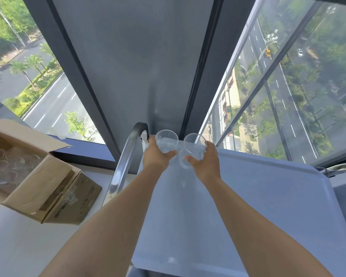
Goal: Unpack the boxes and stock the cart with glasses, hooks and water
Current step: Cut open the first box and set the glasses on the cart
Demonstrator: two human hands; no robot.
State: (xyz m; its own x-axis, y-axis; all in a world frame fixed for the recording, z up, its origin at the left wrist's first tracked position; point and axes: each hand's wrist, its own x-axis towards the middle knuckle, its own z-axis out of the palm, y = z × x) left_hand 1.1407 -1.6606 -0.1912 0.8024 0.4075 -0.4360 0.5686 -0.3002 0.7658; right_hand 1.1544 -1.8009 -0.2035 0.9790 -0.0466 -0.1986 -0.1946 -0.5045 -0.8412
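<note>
My left hand (155,156) grips a clear glass (166,141) over the far left corner of the cart's white top tray (258,196). Right beside it, my right hand (205,160) grips a second clear glass (194,145). The two glasses are side by side, mouths tilted toward me, near the tray's far edge; whether their bases touch the tray I cannot tell. An open cardboard box (48,188) at the left holds several more clear glasses (6,162).
The cart's chrome handle (126,156) curves up along the tray's left side; another chrome rail (342,166) shows at the right. The box sits on a white surface (28,246). Floor-to-ceiling windows and a dark pillar (138,66) stand right behind the cart.
</note>
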